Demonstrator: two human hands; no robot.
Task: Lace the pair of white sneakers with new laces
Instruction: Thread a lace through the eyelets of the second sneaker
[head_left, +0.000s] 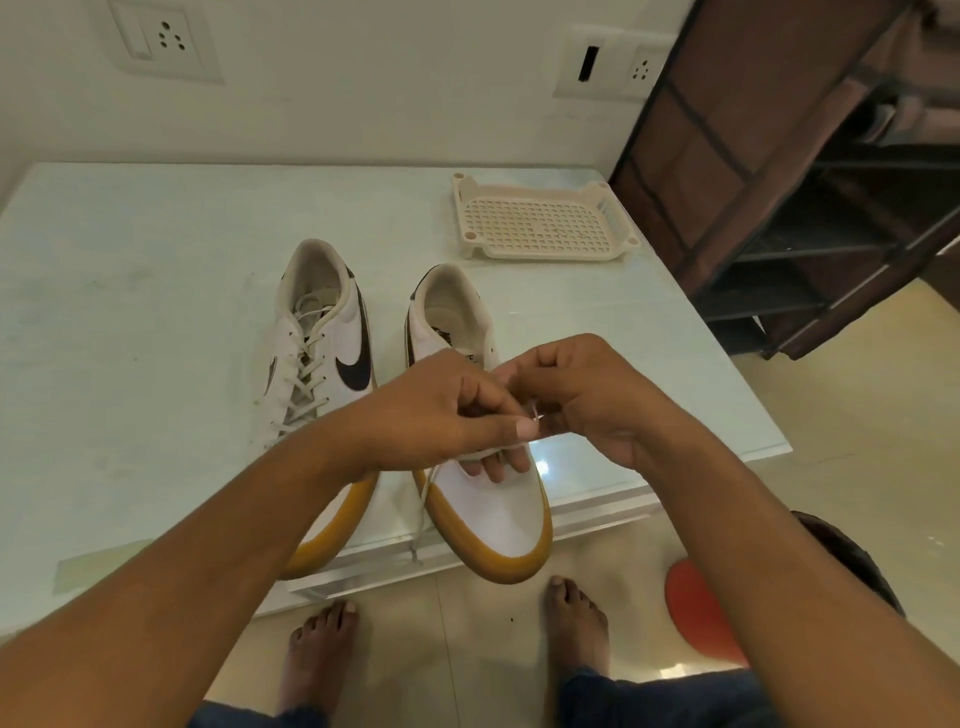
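Two white sneakers with tan soles stand side by side on the pale table (130, 312), toes toward me. The left sneaker (322, 353) carries a crisscrossed white lace along its eyelets. Both hands meet over the middle of the right sneaker (493, 514). My left hand (441, 410) pinches the tip of a white lace (422, 506) between thumb and forefinger. My right hand (582, 395) has curled fingers at the same spot, pinching the lace or the eyelet edge. The lace's other end trails down past the toe to the table edge. The right sneaker's eyelets are hidden under my hands.
A cream perforated plastic tray (540, 221) lies at the table's far right. A dark fabric shoe rack (810, 182) stands right of the table. My bare feet (576, 623) are on the tiled floor, with a red object (696, 613) beside them. The wall behind has sockets.
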